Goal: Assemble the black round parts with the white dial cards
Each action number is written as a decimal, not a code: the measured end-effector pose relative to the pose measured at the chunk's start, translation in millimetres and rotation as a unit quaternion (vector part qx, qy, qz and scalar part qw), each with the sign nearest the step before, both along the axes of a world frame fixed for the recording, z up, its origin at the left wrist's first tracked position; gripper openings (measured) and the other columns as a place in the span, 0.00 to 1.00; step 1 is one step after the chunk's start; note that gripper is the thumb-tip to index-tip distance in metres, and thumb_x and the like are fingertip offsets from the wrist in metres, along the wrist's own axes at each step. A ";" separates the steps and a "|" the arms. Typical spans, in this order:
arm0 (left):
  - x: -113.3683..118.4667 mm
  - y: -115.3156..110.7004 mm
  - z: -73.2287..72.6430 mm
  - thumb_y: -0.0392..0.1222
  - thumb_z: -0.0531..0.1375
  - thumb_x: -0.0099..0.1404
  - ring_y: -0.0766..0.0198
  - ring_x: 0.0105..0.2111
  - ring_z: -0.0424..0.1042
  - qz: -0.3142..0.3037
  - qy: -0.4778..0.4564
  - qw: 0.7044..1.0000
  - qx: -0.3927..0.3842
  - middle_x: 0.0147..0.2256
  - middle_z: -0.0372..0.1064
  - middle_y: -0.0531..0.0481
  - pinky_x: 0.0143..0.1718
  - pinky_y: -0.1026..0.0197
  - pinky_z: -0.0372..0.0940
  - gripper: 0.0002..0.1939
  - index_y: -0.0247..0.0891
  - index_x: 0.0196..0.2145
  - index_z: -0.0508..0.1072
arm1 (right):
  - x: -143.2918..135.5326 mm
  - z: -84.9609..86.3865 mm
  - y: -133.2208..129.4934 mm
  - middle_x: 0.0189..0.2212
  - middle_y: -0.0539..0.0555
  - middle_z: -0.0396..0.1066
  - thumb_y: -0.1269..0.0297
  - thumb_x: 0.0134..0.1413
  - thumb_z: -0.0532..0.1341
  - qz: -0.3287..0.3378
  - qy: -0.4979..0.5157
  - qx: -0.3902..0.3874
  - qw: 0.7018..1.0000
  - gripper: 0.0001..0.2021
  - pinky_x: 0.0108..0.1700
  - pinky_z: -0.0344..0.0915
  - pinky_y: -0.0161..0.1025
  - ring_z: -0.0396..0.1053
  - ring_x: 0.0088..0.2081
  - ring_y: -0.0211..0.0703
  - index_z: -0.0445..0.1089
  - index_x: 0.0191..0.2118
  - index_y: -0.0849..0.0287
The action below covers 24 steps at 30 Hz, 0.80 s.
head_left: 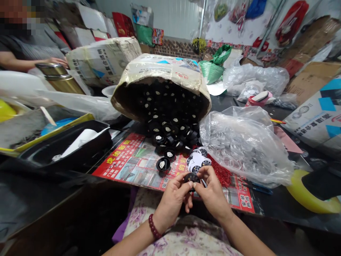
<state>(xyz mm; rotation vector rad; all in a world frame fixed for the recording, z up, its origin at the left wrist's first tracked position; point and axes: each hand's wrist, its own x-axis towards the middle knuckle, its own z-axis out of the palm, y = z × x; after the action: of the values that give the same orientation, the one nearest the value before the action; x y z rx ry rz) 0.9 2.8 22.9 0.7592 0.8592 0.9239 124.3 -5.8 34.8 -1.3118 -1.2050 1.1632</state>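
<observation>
Close to the table's front edge, my left hand (173,190) pinches a small round black case (191,177) with dial-like marks on its face. My right hand (212,192) grips the same case from the other side, thumb pressed on it. A thin pale edge shows by the right fingers; what it is I cannot make out. Just beyond my hands lie several printed paper dials (196,160), white and black. Many more black cases (168,129) spill out of a tipped woven sack (162,65), and one loose black case (163,164) rests on the red printed sheet (117,156).
A clear plastic bag (245,142) of transparent rings sits at the right, by red threads (220,170) and a roll of yellowish tape (306,195). Leftward are a black tray (66,142) and a gold flask (60,78). Another person (29,53) sits at the far left.
</observation>
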 end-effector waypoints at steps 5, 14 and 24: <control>5.6 0.3 -3.5 0.44 0.59 0.58 0.74 0.07 0.56 0.030 0.016 0.999 -0.009 0.13 0.61 0.60 0.05 0.74 0.50 0.15 0.34 0.42 0.68 | -4.8 -11.1 1.7 0.30 0.46 0.61 0.71 0.46 0.59 -0.030 0.030 -0.006 0.999 0.10 0.35 0.60 0.32 0.61 0.33 0.36 0.56 0.34 0.55; 1.0 12.5 -10.0 0.51 0.63 0.55 0.68 0.12 0.66 -0.053 0.048 0.997 -0.009 0.18 0.68 0.57 0.07 0.72 0.56 0.26 0.37 0.48 0.63 | 8.5 -9.8 -1.7 0.40 0.57 0.67 0.74 0.56 0.52 0.016 -0.365 0.199 0.909 0.07 0.44 0.62 0.42 0.64 0.42 0.46 0.65 0.37 0.58; 8.3 11.2 -13.1 0.55 0.61 0.56 0.70 0.13 0.64 -0.012 -0.031 0.996 -0.084 0.18 0.66 0.57 0.07 0.73 0.54 0.19 0.38 0.37 0.67 | 49.2 3.3 10.3 0.35 0.56 0.69 0.65 0.62 0.51 -0.081 -0.428 0.251 0.865 0.08 0.40 0.63 0.40 0.65 0.38 0.45 0.65 0.40 0.59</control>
<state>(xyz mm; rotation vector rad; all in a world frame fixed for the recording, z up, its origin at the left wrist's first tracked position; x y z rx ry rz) 9.2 13.9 9.8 0.5907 0.8597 0.8383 173.5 4.5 38.1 -1.5031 -1.8162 0.0485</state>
